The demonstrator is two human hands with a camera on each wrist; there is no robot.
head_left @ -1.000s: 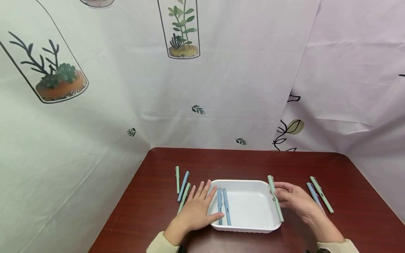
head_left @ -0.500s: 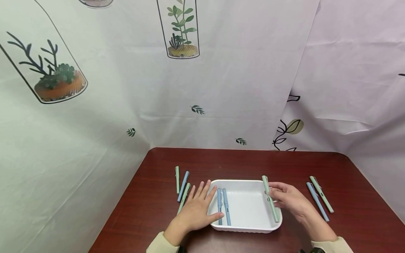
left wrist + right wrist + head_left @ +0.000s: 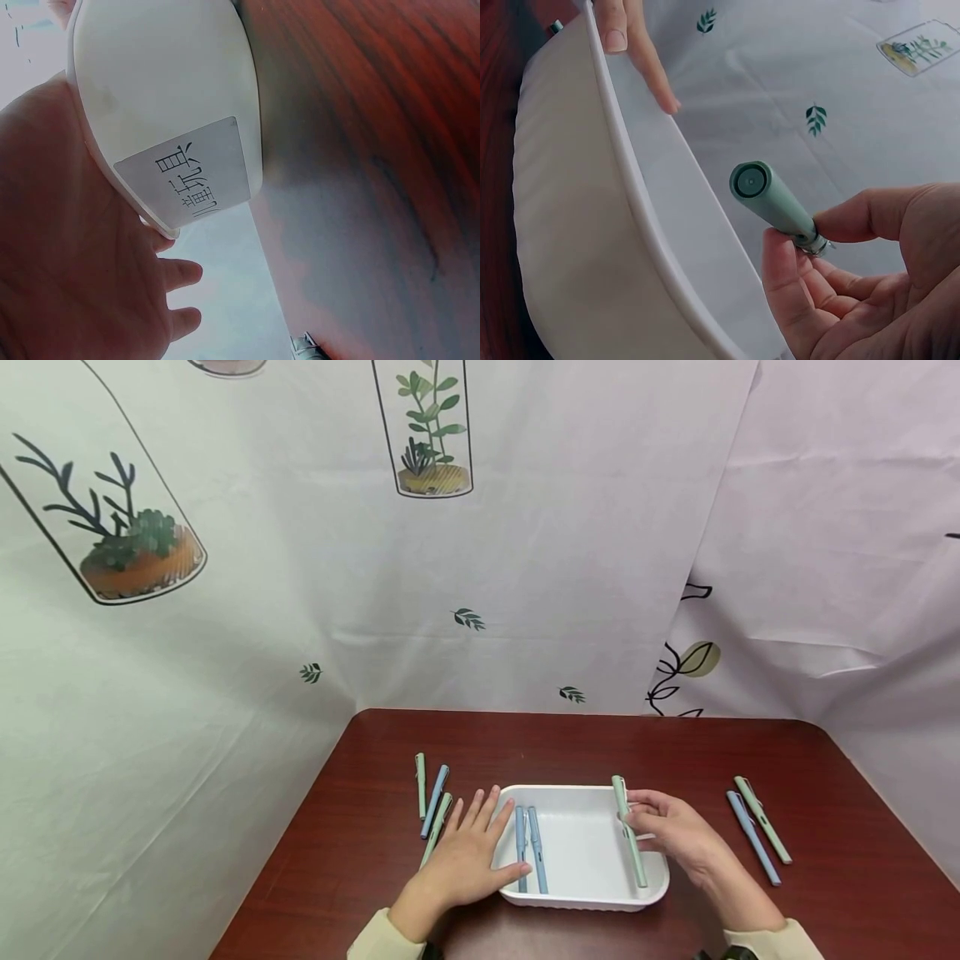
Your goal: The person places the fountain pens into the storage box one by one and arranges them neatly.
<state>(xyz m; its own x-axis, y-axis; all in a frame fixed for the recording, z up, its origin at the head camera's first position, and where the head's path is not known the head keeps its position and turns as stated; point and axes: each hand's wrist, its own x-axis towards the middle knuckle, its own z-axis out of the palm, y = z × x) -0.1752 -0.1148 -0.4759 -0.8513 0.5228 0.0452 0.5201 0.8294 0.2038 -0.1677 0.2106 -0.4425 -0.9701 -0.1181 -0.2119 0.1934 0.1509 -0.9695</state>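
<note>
A white plastic tray (image 3: 577,900) stands on the table, with two blue pens (image 3: 537,852) lying side by side along its left end. My right hand (image 3: 678,837) pinches a green pen (image 3: 628,833) between thumb and fingers over the tray's right part. In the right wrist view the same pen shows end-on, raised above the tray rim. My left hand (image 3: 468,852) rests with spread, straight fingers on the tray's left rim. From the left wrist view, the palm lies along that rim beside a printed label (image 3: 187,172) on the tray's outer wall.
Left of the tray lie two green pens, one of them (image 3: 421,785) farther back, and a blue pen (image 3: 435,802). To the right, another blue pen (image 3: 752,837) and a green pen (image 3: 762,820) lie on the brown table (image 3: 300,893). A patterned cloth (image 3: 525,568) hangs behind.
My right hand has moved left with the green pen, from above the tray's right rim to over its inside. The left hand has stayed in place.
</note>
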